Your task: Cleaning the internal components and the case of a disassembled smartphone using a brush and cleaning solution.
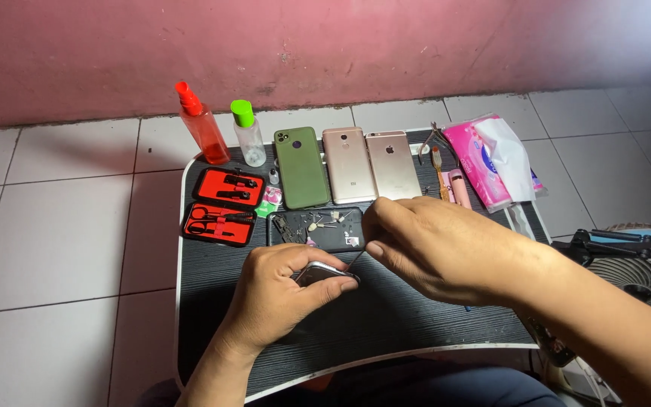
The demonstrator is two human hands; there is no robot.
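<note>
While the left hand [280, 290] grips a small phone [324, 273] at the middle of the dark ribbed counter [386, 316], fingers curled around its edges, the right hand [431, 245] pinches a thin metal tool [356, 260] whose tip meets the phone's upper edge. Just beyond the hands lies a black tray [316, 228] holding small parts and screws. An open red tool case [224, 206] sits to its left. Along the far edge of the counter lie three phones face down: a green phone [301, 167], a rose-gold phone [347, 164] and a gold phone [393, 163], side by side. A red spray bottle [202, 124] and a clear bottle with a green cap [248, 133] stand at the far left corner. A pink tissue pack [491, 158] lies at far right, with a fan [642, 264] on the floor beside the counter.
</note>
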